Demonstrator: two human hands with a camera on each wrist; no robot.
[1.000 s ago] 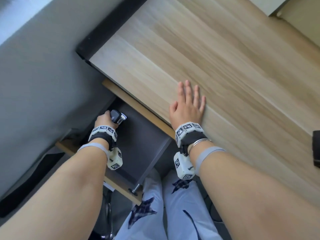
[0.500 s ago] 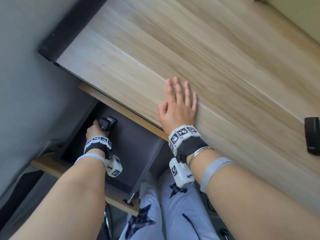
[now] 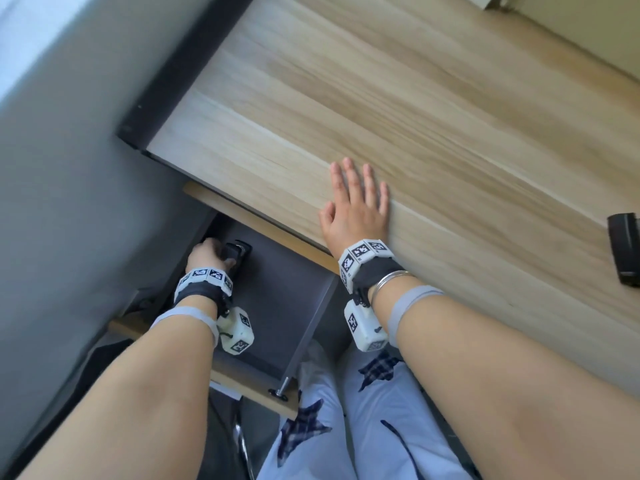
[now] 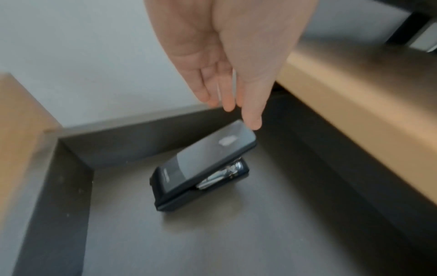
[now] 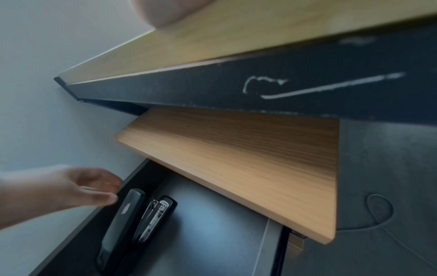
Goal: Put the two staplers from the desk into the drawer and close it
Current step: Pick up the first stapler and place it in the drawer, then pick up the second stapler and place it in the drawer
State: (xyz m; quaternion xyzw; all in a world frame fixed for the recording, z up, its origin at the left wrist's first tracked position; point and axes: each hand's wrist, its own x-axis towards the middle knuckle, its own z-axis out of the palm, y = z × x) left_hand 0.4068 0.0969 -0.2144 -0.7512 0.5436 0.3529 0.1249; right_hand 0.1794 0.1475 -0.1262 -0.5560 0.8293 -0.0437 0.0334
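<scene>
A black stapler (image 4: 203, 164) with a chrome magazine lies on the floor of the open dark grey drawer (image 4: 212, 233), near its back left corner. My left hand (image 4: 234, 112) hovers just above it with straight, loose fingers; the thumb tip is at the stapler's raised end, and nothing is gripped. From the head the same hand (image 3: 207, 252) sits low inside the drawer (image 3: 284, 306) beside the stapler (image 3: 237, 254). My right hand (image 3: 356, 188) lies flat on the wooden desk (image 3: 415, 116) near its front edge. The second black stapler (image 3: 625, 251) lies on the desk at the far right.
A wooden panel (image 3: 242, 216) under the desk edge overhangs the back of the drawer. The drawer's wooden front (image 3: 249, 386) sticks out over my legs in white trousers (image 3: 346, 438). A grey wall (image 3: 69, 202) runs close along the drawer's left side.
My left hand went down into the drawer with the stapler, set it on the floor and let go. The right hand stayed flat on the desk.
</scene>
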